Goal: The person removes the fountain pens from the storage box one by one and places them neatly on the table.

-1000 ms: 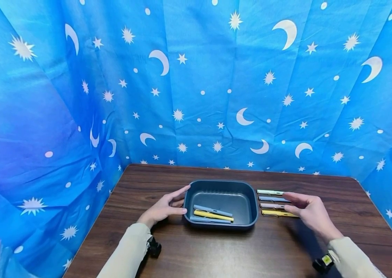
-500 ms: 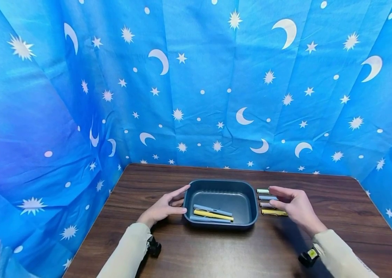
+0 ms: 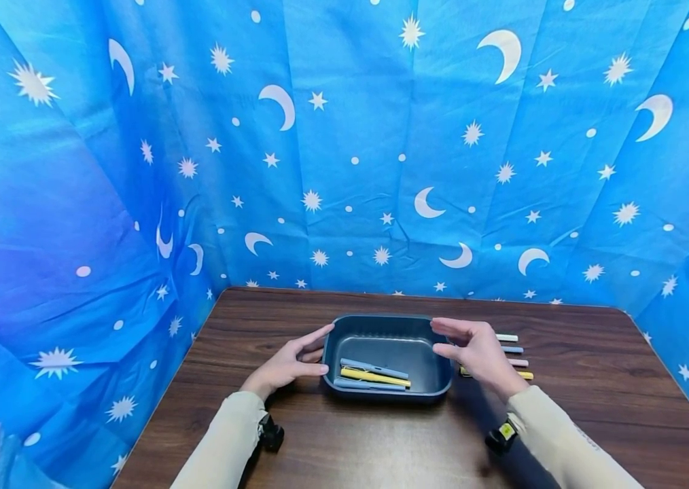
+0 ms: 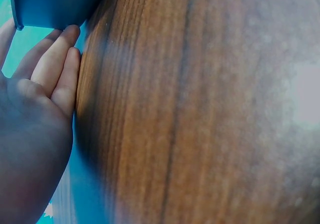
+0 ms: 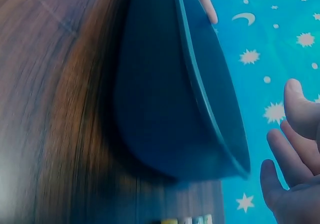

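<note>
A dark rectangular baking pan (image 3: pixel 424 363) sits on the table, its outer wall (image 5: pixel 155 94) large in the right wrist view. Inside it lie a yellow pen (image 3: pixel 378 377) and two blue-grey pens (image 3: pixel 375 369), one on either side of the yellow one. My left hand (image 3: pixel 286 367) rests against the pan's left end, fingers extended; in the left wrist view its fingertips meet the pan's wall (image 4: pixel 55 7). Over the right rim hovers my right hand (image 3: pixel 479 353), fingers apart and holding nothing. Part of the right rim is hidden behind it.
Right of the pan several pens lie in a row, partly hidden by my right hand: white (image 3: pixel 507 337), blue-grey (image 3: pixel 512 350), pale (image 3: pixel 518 363) and yellow (image 3: pixel 526 375). Behind the wooden table (image 3: pixel 369 448) hangs a blue curtain (image 3: pixel 344 136) with moons and stars.
My right hand has moved left, from above the row of pens to the pan's right rim. The row's right ends show again. My left hand and the pan have stayed put.
</note>
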A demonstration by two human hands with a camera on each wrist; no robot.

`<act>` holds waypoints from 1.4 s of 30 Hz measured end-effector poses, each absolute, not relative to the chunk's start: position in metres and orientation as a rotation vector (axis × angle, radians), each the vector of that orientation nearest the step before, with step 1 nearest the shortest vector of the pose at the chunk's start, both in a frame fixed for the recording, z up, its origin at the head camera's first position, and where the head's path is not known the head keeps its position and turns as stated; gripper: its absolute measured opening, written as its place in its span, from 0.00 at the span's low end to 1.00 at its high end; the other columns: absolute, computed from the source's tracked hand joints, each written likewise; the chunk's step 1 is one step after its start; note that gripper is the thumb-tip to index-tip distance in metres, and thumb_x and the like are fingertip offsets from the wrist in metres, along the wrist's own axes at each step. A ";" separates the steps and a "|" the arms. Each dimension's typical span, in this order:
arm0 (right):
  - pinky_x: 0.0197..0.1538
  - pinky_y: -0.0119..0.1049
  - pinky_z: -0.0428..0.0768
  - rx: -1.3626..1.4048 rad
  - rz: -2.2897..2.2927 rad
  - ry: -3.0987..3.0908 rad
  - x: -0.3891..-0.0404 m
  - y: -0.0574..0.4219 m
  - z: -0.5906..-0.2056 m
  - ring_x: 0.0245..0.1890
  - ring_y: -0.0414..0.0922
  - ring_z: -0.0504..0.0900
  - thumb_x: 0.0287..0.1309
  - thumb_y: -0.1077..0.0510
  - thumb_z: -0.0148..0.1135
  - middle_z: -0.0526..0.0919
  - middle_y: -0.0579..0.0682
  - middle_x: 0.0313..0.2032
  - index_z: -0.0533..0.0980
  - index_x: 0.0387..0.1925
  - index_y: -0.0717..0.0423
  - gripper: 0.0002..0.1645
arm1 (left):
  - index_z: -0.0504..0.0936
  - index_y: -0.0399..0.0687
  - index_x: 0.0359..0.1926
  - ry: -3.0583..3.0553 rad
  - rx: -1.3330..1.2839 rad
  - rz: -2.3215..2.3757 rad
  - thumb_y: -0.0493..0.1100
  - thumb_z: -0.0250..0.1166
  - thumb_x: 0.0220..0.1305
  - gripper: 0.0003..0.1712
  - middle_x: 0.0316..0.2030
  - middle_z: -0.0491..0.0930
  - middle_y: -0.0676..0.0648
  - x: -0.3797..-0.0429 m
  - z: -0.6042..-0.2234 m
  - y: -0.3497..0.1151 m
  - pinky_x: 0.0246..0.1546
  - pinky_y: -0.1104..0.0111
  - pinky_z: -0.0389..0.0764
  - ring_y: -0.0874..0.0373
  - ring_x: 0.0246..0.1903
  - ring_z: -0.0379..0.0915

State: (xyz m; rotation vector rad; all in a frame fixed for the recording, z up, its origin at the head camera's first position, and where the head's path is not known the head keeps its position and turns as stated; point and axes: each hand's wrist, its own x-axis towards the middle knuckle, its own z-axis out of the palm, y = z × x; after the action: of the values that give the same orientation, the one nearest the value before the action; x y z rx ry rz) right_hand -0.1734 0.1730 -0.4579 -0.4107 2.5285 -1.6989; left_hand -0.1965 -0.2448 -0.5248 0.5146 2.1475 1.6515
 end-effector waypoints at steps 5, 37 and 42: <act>0.59 0.50 0.84 -0.451 -1.700 2.507 -0.180 0.154 -0.462 0.65 0.57 0.81 0.63 0.62 0.74 0.83 0.60 0.62 0.79 0.68 0.54 0.31 | 0.59 0.72 0.82 2.149 0.524 1.646 0.40 0.69 0.73 0.45 0.81 0.58 0.48 -0.197 -0.526 -0.245 0.74 0.45 0.66 0.43 0.75 0.64; 0.59 0.52 0.85 -0.582 -1.417 2.502 -0.198 0.100 -0.485 0.58 0.53 0.87 0.62 0.66 0.74 0.87 0.60 0.58 0.80 0.64 0.62 0.28 | 0.60 0.74 0.81 2.179 0.482 1.634 0.44 0.70 0.72 0.45 0.82 0.56 0.53 -0.197 -0.525 -0.245 0.75 0.43 0.63 0.44 0.77 0.62; 0.56 0.50 0.87 -0.647 -1.368 2.472 -0.198 0.098 -0.488 0.55 0.55 0.88 0.60 0.69 0.73 0.88 0.61 0.55 0.82 0.61 0.65 0.26 | 0.60 0.75 0.81 2.165 0.474 1.638 0.42 0.70 0.72 0.45 0.82 0.56 0.54 -0.196 -0.524 -0.245 0.76 0.42 0.61 0.43 0.77 0.61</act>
State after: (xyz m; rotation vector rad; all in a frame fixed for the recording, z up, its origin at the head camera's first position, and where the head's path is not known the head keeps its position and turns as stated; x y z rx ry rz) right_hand -0.1977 0.0979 -0.4883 -0.6473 2.4724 -1.3684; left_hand -0.1960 -0.2451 -0.5244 0.4740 2.1649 1.6382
